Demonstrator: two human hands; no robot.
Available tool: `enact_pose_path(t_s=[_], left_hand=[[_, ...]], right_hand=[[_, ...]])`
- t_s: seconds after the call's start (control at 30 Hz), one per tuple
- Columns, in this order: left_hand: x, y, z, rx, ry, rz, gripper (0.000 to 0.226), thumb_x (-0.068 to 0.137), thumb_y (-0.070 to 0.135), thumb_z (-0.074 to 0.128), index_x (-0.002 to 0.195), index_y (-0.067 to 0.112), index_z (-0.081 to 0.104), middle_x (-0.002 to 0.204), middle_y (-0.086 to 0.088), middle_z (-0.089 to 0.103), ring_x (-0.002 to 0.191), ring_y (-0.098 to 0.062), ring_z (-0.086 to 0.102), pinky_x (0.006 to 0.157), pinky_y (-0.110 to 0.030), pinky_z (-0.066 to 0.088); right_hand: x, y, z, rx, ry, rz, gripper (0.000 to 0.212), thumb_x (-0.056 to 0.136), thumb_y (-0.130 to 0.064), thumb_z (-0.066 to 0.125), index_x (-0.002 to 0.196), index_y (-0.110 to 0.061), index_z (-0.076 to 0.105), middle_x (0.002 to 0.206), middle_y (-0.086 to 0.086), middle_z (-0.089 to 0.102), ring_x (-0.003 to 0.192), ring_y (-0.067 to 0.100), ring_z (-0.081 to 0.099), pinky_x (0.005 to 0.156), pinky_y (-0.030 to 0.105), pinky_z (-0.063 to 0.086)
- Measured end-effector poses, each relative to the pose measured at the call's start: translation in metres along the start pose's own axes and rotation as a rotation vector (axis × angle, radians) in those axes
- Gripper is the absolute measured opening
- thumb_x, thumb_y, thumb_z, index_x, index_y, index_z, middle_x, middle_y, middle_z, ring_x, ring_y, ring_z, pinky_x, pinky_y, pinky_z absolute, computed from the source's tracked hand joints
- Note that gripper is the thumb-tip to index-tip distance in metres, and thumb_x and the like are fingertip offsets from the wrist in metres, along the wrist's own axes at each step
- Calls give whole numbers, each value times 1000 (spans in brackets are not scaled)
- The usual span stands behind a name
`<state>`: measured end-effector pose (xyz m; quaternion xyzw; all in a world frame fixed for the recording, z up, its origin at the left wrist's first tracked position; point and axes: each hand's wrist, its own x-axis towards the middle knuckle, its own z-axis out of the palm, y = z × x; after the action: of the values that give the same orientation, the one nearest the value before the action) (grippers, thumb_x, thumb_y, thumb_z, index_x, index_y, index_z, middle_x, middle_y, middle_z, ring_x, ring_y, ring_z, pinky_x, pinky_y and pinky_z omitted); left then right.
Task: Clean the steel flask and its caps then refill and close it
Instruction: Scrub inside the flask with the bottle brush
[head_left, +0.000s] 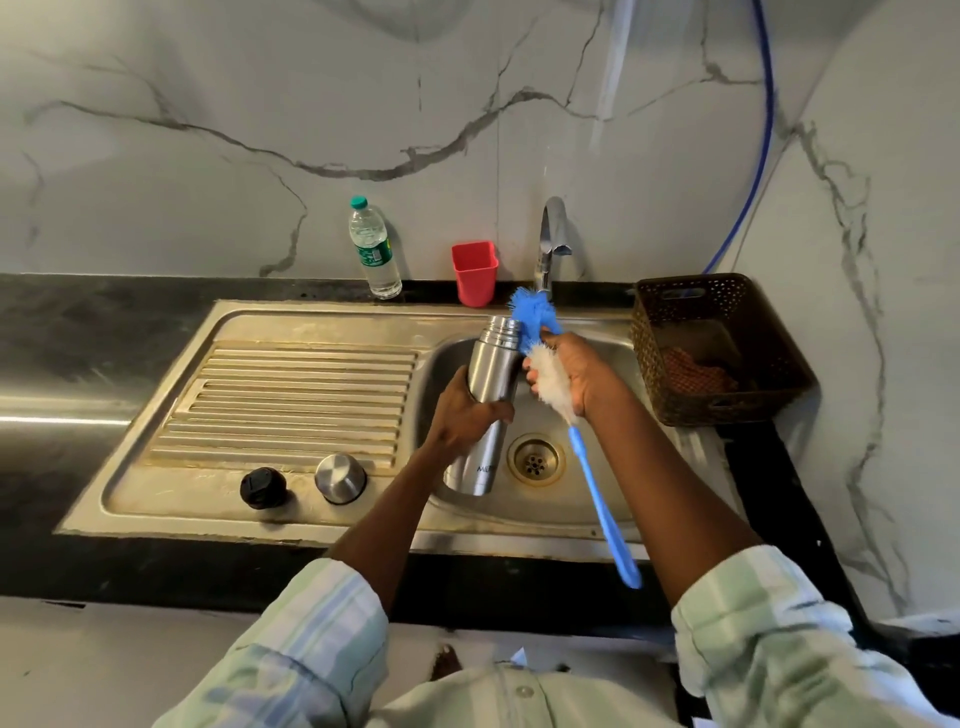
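Your left hand (467, 410) is wrapped round the middle of the flask (485, 395), fingers curled on the steel, holding it over the sink basin (587, 499). The flask's long axis runs from its base low and near you up to the open mouth, which tilts away toward the tap (551, 244). Your right hand (576, 371) is closed round the bottle brush (550, 382) at its white bristle section, not at the handle; the blue handle trails down toward you past the drain (535, 460), and the blue bristle tip pokes up just beside the flask's mouth, on its right. That is the relation the next move likely turns on: the brush tip lies beside the neck and roughly parallel to it, not yet inside. To scrub the inside, it seems you would need to bring the tip over the mouth and line it up with the flask's axis; the right hand is the nearer one for that. Gripping the bristles may block entry, so a shift down to the handle looks wise. No water can be made out running from the tap. The black inner cap (263, 487) and the steel outer cap (340, 478) sit side by side on the draining board (291, 395), well apart from both hands.
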<state>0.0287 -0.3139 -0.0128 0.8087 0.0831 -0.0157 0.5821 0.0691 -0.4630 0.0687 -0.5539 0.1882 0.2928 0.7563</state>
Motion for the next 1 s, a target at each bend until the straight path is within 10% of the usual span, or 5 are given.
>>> enact_pose_path(t_s=[0.23,0.43,0.67,1.0], left_hand=[[5,12,-16,-55,-118,95,69,69,-5,78,121,28,48,104,3,61,99,-22,63,80,-34,57],[-1,17,-29,-149,-238,-56,63,54,12,76,106,35,50,105,-5,62,98,-25,62,82,-41,57],[-7,20,-42,-375,-679,-273,78,44,18,75,117,1,56,98,-17,69,87,-31,66,77,-37,55],[-16,18,-32,-133,-545,-347,59,52,24,73,108,16,57,93,-10,65,81,-22,63,70,-29,55]], right_hand=[[-4,16,-12,-55,-74,-14,32,101,-37,41,86,-13,55,68,2,47,56,12,38,51,22,34],[5,18,-35,-153,-195,-47,30,94,-45,51,97,-16,57,68,2,53,50,11,39,47,23,33],[8,15,-46,-89,-393,-87,35,83,-39,56,105,-11,56,70,5,55,48,11,41,44,22,34],[-4,-4,-25,-171,-435,-103,39,89,-37,57,114,-6,58,81,7,63,59,14,52,48,23,40]])
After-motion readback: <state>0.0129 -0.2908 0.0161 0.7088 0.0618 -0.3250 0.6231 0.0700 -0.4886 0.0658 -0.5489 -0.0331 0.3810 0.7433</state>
